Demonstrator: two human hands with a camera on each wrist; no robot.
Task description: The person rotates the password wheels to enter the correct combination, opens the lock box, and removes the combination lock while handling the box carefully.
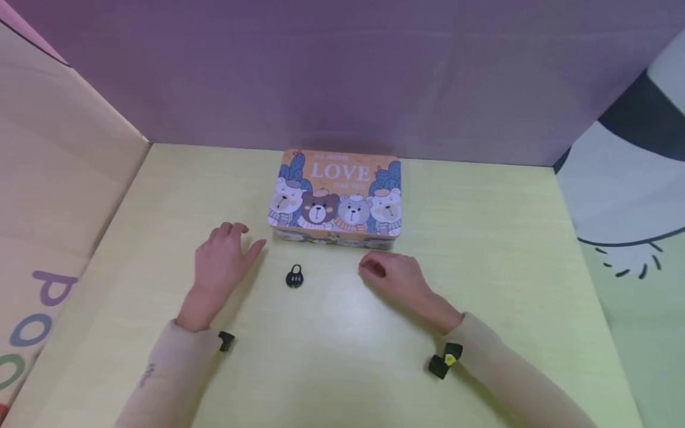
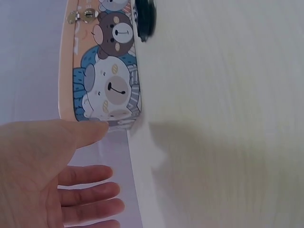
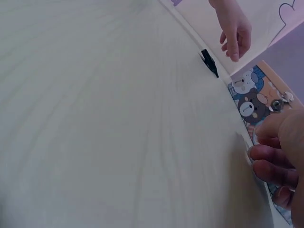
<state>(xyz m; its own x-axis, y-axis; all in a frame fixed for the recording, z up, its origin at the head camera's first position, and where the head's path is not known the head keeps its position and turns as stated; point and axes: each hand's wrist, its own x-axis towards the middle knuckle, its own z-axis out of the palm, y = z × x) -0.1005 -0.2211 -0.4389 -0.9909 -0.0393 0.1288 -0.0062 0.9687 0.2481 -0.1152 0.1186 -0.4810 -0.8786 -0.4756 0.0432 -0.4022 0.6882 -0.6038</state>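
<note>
A small black combination padlock point(image 1: 294, 277) lies on the table with its shackle pointing toward a tin box point(image 1: 334, 190). The tin's lid shows cartoon bears and the word LOVE, and its front carries a metal clasp point(image 2: 89, 15). Left of the padlock, my left hand point(image 1: 220, 261) hovers over the table, fingers loosely bent and thumb apart, holding nothing. Just in front of the tin's right half is my right hand point(image 1: 396, 278). Its fingers curl loosely with thumb close to the index finger, and no object shows between them in the right wrist view.
The tin stands at the back of the pale wooden table point(image 1: 332, 368), against a purple backdrop point(image 1: 342, 77). Printed panels point(image 1: 615, 196) border the sides. Black wrist devices point(image 1: 441, 361) sit by both sleeves.
</note>
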